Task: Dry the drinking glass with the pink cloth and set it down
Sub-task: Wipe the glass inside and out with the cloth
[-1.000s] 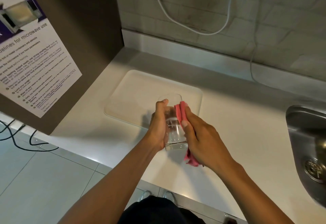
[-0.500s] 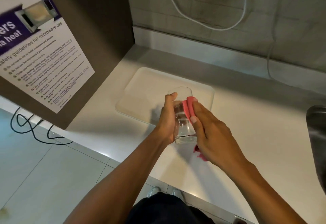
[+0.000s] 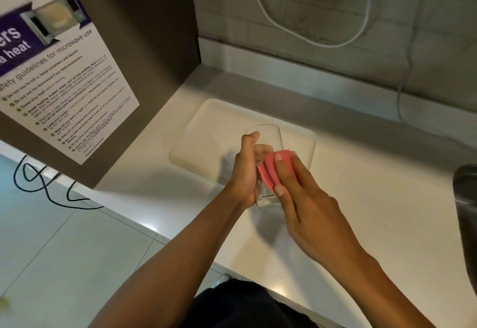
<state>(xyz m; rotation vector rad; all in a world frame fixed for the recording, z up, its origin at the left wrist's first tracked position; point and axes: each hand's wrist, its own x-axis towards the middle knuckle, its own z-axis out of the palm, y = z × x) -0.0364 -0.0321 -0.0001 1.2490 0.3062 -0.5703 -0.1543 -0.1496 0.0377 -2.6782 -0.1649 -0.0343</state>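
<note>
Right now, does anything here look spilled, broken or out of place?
Nothing stands out. The left hand holds the glass above the counter while the right hand presses the pink cloth against it. No cracks or puddles show.

Both hands apparently curled, fingers flexed

The drinking glass is clear, smooth glass with a thick, glossy base. The pink cloth pressed on it looks soft, matt and folded into ridges. The countertop is a smooth, off-white surface with a slight sheen along its front edge, and the tray on it appears to be pale, matt plastic. The sink is brushed metal. The poster is smooth printed paper on a matt brown panel. The wall is rough grey brick; the floor tiles are glossy.
</note>
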